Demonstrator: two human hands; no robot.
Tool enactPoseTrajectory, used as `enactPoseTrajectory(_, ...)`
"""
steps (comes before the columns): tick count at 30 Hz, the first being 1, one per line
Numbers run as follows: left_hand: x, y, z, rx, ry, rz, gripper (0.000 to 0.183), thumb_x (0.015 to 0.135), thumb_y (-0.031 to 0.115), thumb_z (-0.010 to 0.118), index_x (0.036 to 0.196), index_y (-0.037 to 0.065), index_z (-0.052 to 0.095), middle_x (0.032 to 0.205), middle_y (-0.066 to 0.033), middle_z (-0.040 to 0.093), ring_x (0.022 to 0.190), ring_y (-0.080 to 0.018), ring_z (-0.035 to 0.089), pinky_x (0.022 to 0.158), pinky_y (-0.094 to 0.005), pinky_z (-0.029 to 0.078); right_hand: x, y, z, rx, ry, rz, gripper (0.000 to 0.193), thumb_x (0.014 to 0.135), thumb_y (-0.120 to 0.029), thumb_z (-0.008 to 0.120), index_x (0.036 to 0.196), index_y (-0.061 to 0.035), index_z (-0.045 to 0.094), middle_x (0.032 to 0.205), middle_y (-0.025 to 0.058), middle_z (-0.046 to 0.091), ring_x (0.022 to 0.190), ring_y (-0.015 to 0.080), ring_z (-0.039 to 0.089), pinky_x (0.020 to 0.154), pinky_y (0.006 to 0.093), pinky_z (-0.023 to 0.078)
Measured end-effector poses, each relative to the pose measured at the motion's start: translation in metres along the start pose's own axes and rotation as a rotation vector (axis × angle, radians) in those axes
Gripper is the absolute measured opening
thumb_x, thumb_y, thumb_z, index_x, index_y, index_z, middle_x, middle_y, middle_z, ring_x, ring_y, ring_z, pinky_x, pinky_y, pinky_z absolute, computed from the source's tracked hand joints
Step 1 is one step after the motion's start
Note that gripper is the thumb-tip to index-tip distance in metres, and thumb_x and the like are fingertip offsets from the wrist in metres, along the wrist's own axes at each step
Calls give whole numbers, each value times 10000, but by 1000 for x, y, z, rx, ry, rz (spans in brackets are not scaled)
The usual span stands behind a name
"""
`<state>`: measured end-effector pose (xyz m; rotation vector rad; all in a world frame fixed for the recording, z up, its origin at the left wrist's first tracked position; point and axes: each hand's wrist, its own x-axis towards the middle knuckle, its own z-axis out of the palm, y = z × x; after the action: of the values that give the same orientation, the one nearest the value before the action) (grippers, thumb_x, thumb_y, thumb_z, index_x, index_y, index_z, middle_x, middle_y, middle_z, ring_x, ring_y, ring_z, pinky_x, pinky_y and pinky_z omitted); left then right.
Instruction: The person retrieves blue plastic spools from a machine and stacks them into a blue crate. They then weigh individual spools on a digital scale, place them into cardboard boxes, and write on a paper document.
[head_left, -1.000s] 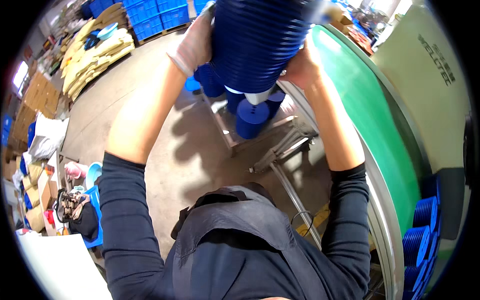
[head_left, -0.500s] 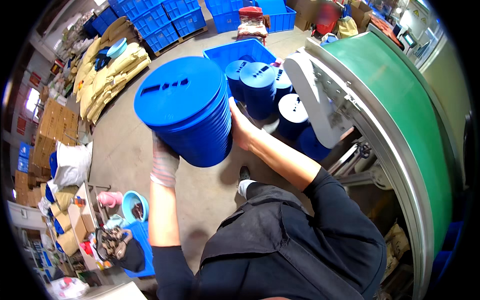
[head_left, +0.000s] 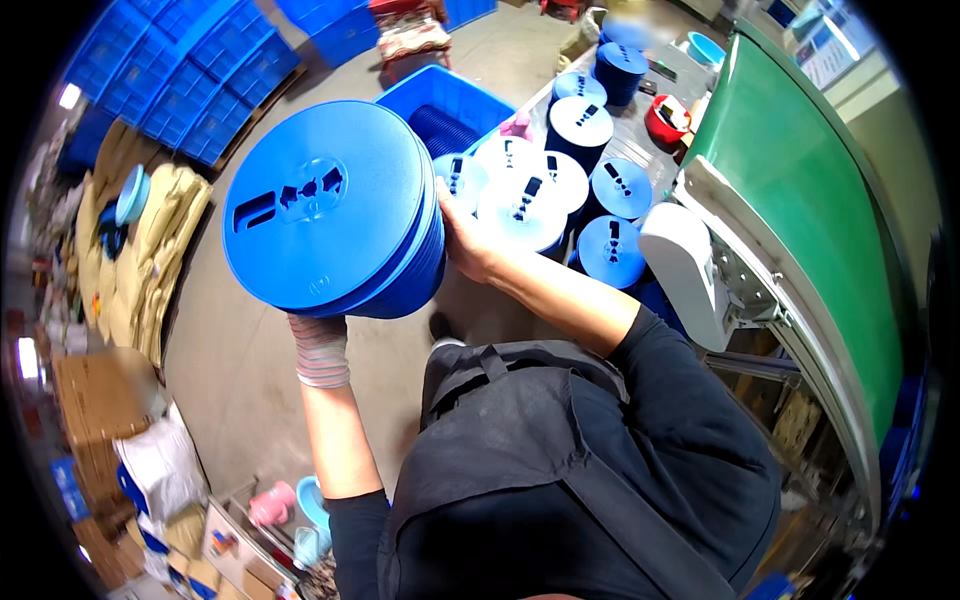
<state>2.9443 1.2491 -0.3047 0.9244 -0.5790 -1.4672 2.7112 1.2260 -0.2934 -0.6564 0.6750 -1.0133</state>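
Observation:
A tall stack of round blue plastic discs is held up in front of me, tilted so its top faces me. The top disc has a slot and several small cut-outs around its middle. My left hand, in a striped glove, supports the stack from below; its fingers are mostly hidden under it. My bare right hand is pressed against the stack's right side, with the fingers partly out of sight behind it. Beyond my right hand stand more stacks of blue discs, several of them close together.
A blue crate with discs inside stands ahead. A grey table carries disc stacks and a red bowl. To my right curves a green conveyor belt with a white end cover. Beige sacks and blue crates lie left.
My view has swung to the right, bringing the grey table and more disc stacks into sight. The held stack stays in both hands and sits slightly farther left in view.

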Motion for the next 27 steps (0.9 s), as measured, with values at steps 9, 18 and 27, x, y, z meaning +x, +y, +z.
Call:
enactPoseTrajectory(9, 265, -40, -9, 120, -416, -104, 634, 934, 518, 420, 1418, 122, 314, 1424, -108, 395, 1285, -296, 391, 1069, -449, 322, 168, -50, -76, -63, 251, -219, 776, 886, -704, 266, 1491, -226, 174, 1535, 88, 189, 1410, 271, 148, 1137, 449, 89)
enactPoseTrajectory(18, 433, -108, 14, 341, -341, -397, 529, 948, 401, 484, 1369, 95, 387, 1326, -103, 483, 1180, -275, 474, 995, -431, 405, 293, -46, -192, 167, 488, -299, 687, 939, -617, 268, 1394, -111, 367, 1368, 113, 455, 1258, 218, 412, 1055, 371, 336)
enactPoseTrajectory(27, 550, -246, -25, 586, -472, -329, 336, 898, 192, 594, 1202, 53, 554, 1144, -91, 603, 1004, -210, 566, 858, -347, 476, 415, 54, -362, 401, 530, -289, 548, 946, -581, 336, 1284, -176, 483, 1239, 57, 538, 1138, 204, 500, 979, 367, 393)
